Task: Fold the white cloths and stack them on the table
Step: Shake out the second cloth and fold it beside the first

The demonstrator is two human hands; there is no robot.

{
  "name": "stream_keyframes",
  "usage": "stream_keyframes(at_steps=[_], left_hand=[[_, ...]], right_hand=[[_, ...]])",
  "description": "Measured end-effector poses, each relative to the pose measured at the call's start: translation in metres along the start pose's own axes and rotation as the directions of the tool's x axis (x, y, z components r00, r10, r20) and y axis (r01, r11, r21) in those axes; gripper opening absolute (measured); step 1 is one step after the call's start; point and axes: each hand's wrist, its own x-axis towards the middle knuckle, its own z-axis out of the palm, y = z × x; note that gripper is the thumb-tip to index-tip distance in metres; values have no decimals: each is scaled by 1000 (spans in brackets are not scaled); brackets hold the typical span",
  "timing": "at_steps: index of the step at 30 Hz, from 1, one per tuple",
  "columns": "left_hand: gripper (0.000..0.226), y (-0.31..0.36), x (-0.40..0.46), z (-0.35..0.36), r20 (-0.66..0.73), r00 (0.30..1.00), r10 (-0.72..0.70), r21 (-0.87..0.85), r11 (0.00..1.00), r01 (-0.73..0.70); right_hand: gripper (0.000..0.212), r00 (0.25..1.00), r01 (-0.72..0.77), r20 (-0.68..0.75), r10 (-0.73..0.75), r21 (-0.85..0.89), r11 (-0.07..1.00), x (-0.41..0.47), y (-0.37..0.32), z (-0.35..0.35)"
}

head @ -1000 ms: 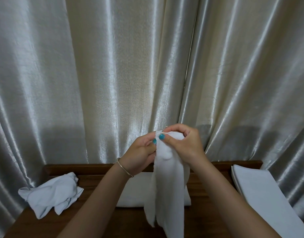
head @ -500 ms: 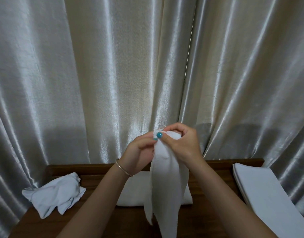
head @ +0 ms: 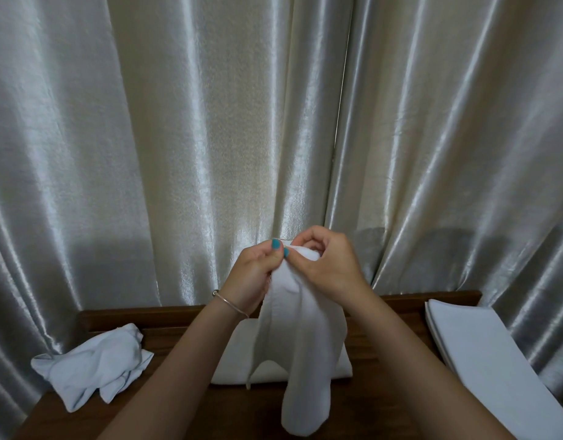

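Left hand and right hand pinch the top edge of a white cloth hanging above the worktop; a folded cloth lies below them.

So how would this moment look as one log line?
both hands pinch hanging cloth top | unfolded | stack right

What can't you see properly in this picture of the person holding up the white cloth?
- Head view: the folded cloth on the table lies mostly behind the hanging cloth and the forearms.
- The stack at right is cut off by the picture's edge, so its layers can't be counted.
- The top edge of the hanging cloth is covered by the left hand and right hand.
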Motion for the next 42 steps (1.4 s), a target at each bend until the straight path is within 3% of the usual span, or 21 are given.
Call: stream_keyframes(at_steps=[4,7,10,17,22,27,30,34,38,42], left_hand=[[28,5,1,2,7,999,37,171,985,-37],[30,6,5,-3,-70,994,88,250,966,-68],[30,1,7,-7,-87,985,150,389,915,-105],[30,5,15,-15,-331,904,270,348,926,-149],[33,18,25,-32,-480,811,335,383,911,-150],[30,25,33,-51,-507,776,377,374,906,-196],[31,25,32,-56,-489,792,365,408,899,-162],[32,20,25,-60,-553,752,358,436,894,-104],[27,6,16,-82,-591,733,338,482,876,-15],[29,-5,4,-85,-617,724,307,464,886,19]], right_hand=[[15,994,-2,112,13,-105,994,9,-1,-12],[17,974,31,223,41,-310,950,9,-3,-22],[33,965,82,256,62,-514,854,4,-7,-29],[56,869,250,445,216,-771,585,-9,-1,-49],[54,780,281,509,364,-804,523,-22,19,-75],[53,809,314,473,350,-850,423,-37,36,-101],[51,811,323,486,325,-835,445,-41,43,-109],[50,850,344,472,234,-834,431,-41,47,-117],[39,910,236,385,154,-785,573,-38,54,-129],[26,928,30,311,203,-609,793,-39,59,-136]])
